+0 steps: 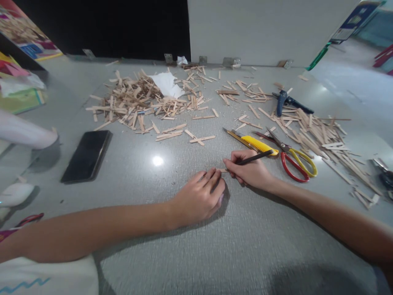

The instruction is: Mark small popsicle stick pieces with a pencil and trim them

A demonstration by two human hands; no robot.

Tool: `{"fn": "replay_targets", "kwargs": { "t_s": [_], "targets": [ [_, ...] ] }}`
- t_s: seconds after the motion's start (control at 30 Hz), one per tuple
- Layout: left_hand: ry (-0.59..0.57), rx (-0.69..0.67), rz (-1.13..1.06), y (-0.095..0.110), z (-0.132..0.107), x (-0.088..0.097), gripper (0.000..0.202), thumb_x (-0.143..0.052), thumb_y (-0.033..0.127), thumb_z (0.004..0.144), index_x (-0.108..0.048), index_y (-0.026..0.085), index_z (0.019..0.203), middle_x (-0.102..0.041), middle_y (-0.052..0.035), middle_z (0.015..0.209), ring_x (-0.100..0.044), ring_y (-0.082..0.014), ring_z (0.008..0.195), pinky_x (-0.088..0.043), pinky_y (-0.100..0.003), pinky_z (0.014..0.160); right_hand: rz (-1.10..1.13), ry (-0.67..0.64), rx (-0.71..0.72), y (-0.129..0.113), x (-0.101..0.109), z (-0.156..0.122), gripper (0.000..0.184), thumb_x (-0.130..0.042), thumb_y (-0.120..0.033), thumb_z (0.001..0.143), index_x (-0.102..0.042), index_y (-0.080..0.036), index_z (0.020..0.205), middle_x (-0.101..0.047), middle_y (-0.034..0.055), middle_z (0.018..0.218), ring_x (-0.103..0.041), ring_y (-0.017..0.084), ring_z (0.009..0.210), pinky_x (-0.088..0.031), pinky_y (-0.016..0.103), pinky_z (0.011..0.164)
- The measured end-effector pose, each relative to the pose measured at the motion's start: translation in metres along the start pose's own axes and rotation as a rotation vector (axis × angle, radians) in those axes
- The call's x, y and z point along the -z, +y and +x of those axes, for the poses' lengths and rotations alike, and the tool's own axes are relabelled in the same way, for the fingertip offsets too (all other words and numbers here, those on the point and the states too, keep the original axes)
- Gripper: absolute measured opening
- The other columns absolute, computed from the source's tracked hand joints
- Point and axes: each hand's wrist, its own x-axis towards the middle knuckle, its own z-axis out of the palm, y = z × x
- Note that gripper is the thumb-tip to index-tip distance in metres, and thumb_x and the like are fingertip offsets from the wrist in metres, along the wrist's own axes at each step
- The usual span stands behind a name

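Lying flat on the grey bench [251, 246], a small wooden stick [223, 170] shows only as a short bit between the two hands, near the middle of the view. The left hand [199, 196] covers one end, its grip pressed together, fingers curled down on the stick. The right hand [250, 171] has its grip pinching a dark pencil [256, 157], whose tip meets the stick. Just behind the right hand lie a yellow knife [256, 144] and red-and-yellow scissors [293, 159]. Farther back sit loose heaps of sticks [138, 100], a sheet of white paper [167, 84] and a blue glue gun [287, 101]. A black phone [86, 155] lies well off to the left.
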Motion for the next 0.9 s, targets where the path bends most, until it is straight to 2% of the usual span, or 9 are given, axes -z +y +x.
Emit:
{"fn": "replay_targets", "kwargs": {
  "t_s": [0.4, 0.73, 0.9],
  "targets": [
    [-0.009, 0.007, -0.026, -0.0003, -0.0024, -0.0017, 0.032, -0.051, 0.020, 0.107, -0.066, 0.000, 0.126, -0.073, -0.0310, 0.132, -0.073, -0.0384, 0.126, -0.059, -0.048, 0.100, -0.020, -0.013, 0.027, -0.0019, 0.0007, -0.0010, 0.055, -0.079, -0.056, 0.087, -0.051, -0.022, 0.054, -0.051, -0.0048, 0.042, -0.043, 0.007, 0.030, -0.028, 0.017, 0.027],
    [0.024, -0.006, 0.066, -0.0002, 0.0007, 0.0009, 0.035, -0.041, 0.019, 0.109, -0.070, 0.003, 0.120, -0.077, -0.0255, 0.126, -0.077, -0.0333, 0.118, -0.062, -0.043, 0.094, -0.010, -0.019, 0.041, -0.0001, 0.0015, -0.0012, 0.054, -0.079, -0.054, 0.088, -0.050, -0.022, 0.054, -0.051, -0.0044, 0.043, -0.044, 0.007, 0.030, -0.027, 0.017, 0.027],
    [0.016, -0.001, 0.054, -0.0001, 0.0007, 0.0012, 0.034, -0.042, 0.019, 0.109, -0.069, 0.003, 0.120, -0.076, -0.0273, 0.127, -0.076, -0.0345, 0.120, -0.061, -0.045, 0.095, -0.015, -0.025, 0.052, 0.0004, 0.0013, -0.0011, 0.054, -0.078, -0.052, 0.089, -0.050, -0.022, 0.054, -0.051, -0.0046, 0.043, -0.043, 0.007, 0.030, -0.027, 0.017, 0.028]
  ]
}}
